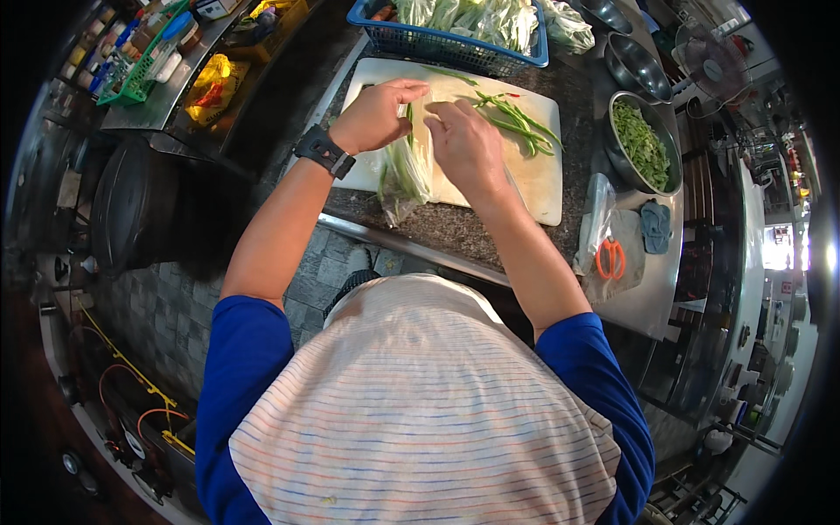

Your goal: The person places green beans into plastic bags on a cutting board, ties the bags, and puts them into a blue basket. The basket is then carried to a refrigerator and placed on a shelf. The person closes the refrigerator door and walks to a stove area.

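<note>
On the white cutting board (pixel 453 195) lies a clear plastic bag (pixel 401 187) of long green vegetables, its lower end over the board's near edge. My left hand (pixel 376 118), with a black band at the wrist, is at the upper part of the bag, fingers curved over it. My right hand (pixel 467 141) is close beside it, fingertips pinched at the bag's upper right edge. Loose long green vegetables (pixel 518 125), perhaps green beans or chillies, lie on the board right of my right hand, and one more (pixel 451 75) lies near its far edge.
A blue plastic basket (pixel 453 47) of bagged vegetables stands behind the board. To the right are a metal bowl of chopped greens (pixel 640 141), another metal bowl (pixel 636 65), orange-handled scissors (pixel 610 258), a plastic bag roll (pixel 598 210) and a blue-grey cloth (pixel 655 226).
</note>
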{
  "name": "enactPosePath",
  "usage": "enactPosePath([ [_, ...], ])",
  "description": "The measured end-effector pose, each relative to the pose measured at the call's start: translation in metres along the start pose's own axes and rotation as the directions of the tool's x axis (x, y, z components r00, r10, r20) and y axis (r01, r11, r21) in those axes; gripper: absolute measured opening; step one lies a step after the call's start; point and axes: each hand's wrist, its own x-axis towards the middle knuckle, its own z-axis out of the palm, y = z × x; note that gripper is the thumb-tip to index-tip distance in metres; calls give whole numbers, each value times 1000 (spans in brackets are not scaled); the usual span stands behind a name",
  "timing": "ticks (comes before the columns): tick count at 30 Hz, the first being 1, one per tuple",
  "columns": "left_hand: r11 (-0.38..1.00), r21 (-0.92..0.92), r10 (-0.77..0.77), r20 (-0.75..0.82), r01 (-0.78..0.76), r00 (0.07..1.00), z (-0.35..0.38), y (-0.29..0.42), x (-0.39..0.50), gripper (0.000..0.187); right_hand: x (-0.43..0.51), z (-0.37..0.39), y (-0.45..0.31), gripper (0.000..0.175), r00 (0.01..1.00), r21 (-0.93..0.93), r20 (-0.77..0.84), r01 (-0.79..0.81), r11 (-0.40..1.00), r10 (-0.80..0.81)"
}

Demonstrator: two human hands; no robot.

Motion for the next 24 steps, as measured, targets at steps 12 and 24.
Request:
enactPosePath([
  [12,930,-333,-202,-120,153,972,10,16,-14,63,-17,22,37,34,964,461,258,-178,869,60],
  [24,985,-141,-120,-173,96,978,21,13,-15,66,-14,45,33,16,999,332,-31,27,943,-18],
])
